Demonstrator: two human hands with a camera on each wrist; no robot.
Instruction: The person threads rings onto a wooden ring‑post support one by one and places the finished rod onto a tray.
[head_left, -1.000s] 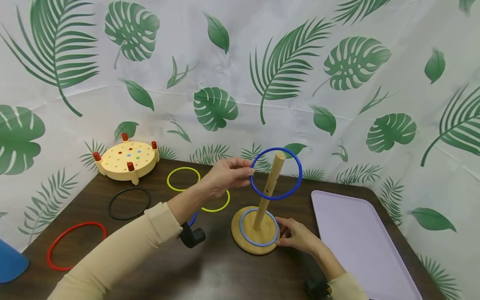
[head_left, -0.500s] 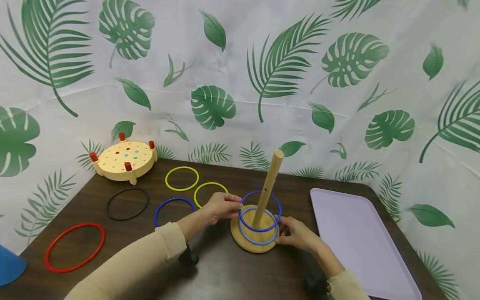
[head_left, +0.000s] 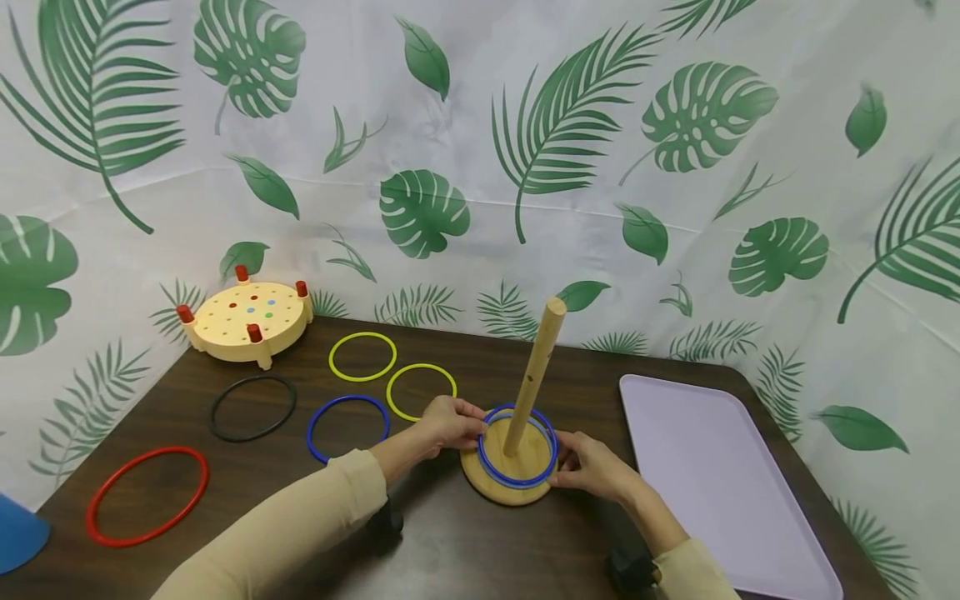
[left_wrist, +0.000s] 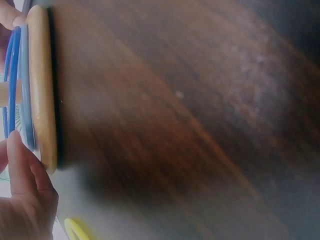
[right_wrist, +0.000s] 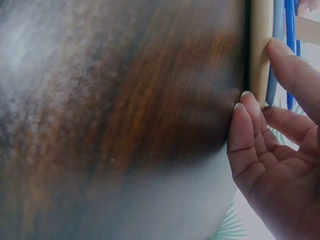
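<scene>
A slim, glossy dark blue ring, smooth and round, circles the foot of a pale wooden peg, just above a light blue ring that lies on the peg's thick, round-edged wooden base. The left hand pinches the dark blue ring at its left side between thumb and fingers; the right hand grips the base's rim, thumb at the upper edge and fingers curled at its side. The peg's grain carries small dark knots. On the wood-grain tabletop lie two yellow rings, a second dark blue ring, a black ring and a red ring, left of the base. A matte lavender tray lies to its right; a cream disc with red-capped posts stands behind, before a leaf-print cloth.
</scene>
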